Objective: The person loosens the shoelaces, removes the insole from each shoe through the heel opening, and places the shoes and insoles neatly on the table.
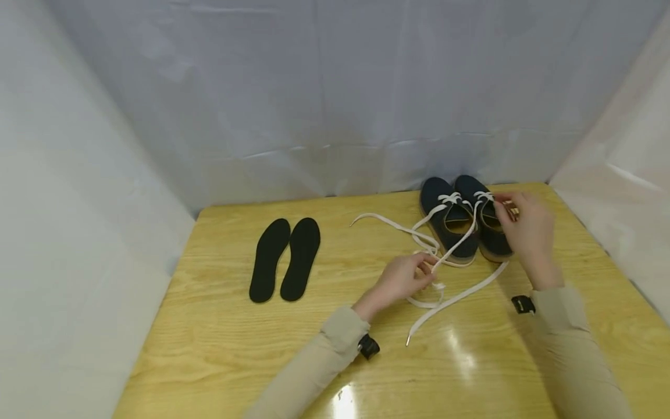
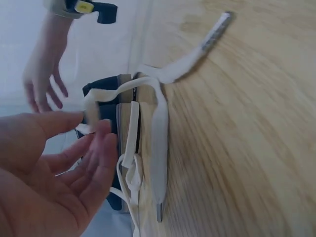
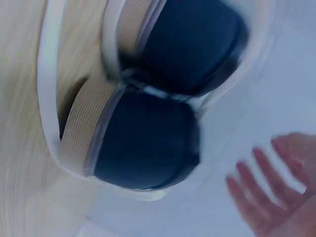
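Two dark navy shoes [image 1: 435, 192] with white laces stand side by side at the back right, toes toward the wall. My left hand [image 1: 400, 278], in front of them, pinches a white shoelace [image 2: 92, 111] between thumb and fingers. That lace runs up from the hand to the shoes in the head view. Beside the right shoe [image 1: 466, 186] is my right hand [image 1: 531, 230]. In the right wrist view its fingers [image 3: 269, 180] are spread apart with nothing between them. Long lace ends [image 1: 455, 299] trail over the table in front of the shoes, one with a metal tip.
Two black insoles [image 1: 269, 262] lie next to each other on the left part of the wooden table [image 1: 209, 349]. Pale sheeting [image 1: 262, 87] hangs behind the table and along both sides. The shoe toes reach close to the back sheet.
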Tool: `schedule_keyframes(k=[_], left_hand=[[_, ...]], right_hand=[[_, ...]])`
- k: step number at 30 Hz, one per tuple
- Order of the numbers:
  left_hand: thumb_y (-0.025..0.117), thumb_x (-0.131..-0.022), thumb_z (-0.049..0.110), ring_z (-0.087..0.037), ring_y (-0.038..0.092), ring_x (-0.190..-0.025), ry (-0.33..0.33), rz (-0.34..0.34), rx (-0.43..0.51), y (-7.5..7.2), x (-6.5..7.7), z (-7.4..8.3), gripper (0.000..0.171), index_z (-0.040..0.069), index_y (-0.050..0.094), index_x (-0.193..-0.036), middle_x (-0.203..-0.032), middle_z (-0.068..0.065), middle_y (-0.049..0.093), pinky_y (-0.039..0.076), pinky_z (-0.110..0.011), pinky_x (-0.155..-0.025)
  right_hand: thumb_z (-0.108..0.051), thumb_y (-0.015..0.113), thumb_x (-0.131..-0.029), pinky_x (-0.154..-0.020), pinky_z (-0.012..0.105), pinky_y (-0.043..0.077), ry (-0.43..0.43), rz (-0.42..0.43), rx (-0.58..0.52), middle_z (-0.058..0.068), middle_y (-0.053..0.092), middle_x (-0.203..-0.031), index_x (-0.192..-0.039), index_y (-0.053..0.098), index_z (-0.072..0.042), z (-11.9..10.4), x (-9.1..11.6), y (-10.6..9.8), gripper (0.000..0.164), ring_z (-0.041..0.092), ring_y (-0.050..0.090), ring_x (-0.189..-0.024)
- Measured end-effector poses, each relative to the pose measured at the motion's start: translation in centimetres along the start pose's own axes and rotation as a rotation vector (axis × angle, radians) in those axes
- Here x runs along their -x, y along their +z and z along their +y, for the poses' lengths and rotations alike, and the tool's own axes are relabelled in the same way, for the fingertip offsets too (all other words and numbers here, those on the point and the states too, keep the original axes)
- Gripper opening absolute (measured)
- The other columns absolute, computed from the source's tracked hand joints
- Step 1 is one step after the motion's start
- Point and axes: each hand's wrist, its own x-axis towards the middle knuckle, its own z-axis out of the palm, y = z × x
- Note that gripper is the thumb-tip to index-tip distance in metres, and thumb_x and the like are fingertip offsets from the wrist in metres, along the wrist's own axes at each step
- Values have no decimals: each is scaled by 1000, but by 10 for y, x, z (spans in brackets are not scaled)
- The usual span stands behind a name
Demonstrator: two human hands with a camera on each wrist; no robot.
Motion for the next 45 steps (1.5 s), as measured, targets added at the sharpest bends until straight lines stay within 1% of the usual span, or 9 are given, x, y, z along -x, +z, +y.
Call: schedule_keyframes(k=[4,8,12,16,21,27,30,39,45], left_hand=[[69,-99,28,-7,67,-93,43,-95,-152,-2,9,-3,35,12,65,-130,-111,0,73,49,-17,-76],[73,-96,28,-2,63,-89,70,-195,-302,-3,17,-7,28,15,72,-120,-104,5,71,47,-14,-77],[74,-94,28,0,58,-83,94,-219,-378,-3,22,-9,22,18,75,-114,-98,7,69,44,-13,-74],[68,-99,28,-2,63,-89,75,-184,-314,-4,23,-11,18,18,75,-112,-101,8,73,47,-15,-79],[63,-102,28,0,64,-91,34,-171,-202,-11,26,-17,19,18,75,-114,-104,8,73,49,-16,-80],[60,-104,30,-1,64,-90,-9,-129,-145,-26,30,-27,22,18,74,-116,-103,9,73,50,-17,-78],[60,-104,30,-2,65,-90,-38,-89,-111,-33,32,-30,22,18,74,-116,-103,8,72,51,-19,-77],[58,-105,26,-6,66,-84,-86,137,-96,-47,39,-37,19,17,75,-110,-99,6,75,52,-20,-69],[56,-106,21,-15,69,-91,-98,243,-188,-60,50,-42,24,9,72,-119,-106,-2,74,56,-29,-76]], right_hand=[[-1,80,-85,-60,23,49,-248,-188,-69,8,70,-91,-104,75,-8,-23,24,1,20,21,65,-68],[-8,85,-81,-69,38,56,-364,-506,-129,4,70,-105,-109,75,-13,-37,55,12,30,21,69,-85],[-13,88,-77,-81,42,56,-371,-735,-134,2,69,-109,-111,75,-11,-39,77,17,36,23,67,-96],[-13,87,-78,-71,33,53,-308,-820,-98,-8,64,-90,-93,73,-17,-33,84,16,21,11,61,-80],[-10,78,-86,-61,30,46,-193,-801,-6,-12,58,-74,-79,64,-20,-14,83,11,19,4,53,-67],[-11,76,-88,-57,43,48,-75,-631,151,0,61,-72,-82,67,-9,4,66,9,12,19,58,-63],[-14,77,-89,-59,47,49,-48,-631,176,1,64,-73,-85,70,-8,4,57,12,10,23,61,-66],[-11,77,-86,-59,50,51,-105,-692,256,6,64,-79,-77,71,-13,-17,53,14,11,30,64,-68],[-13,74,-91,-62,47,54,-219,-455,166,10,68,-88,-94,76,-5,-66,54,12,9,32,65,-75]])
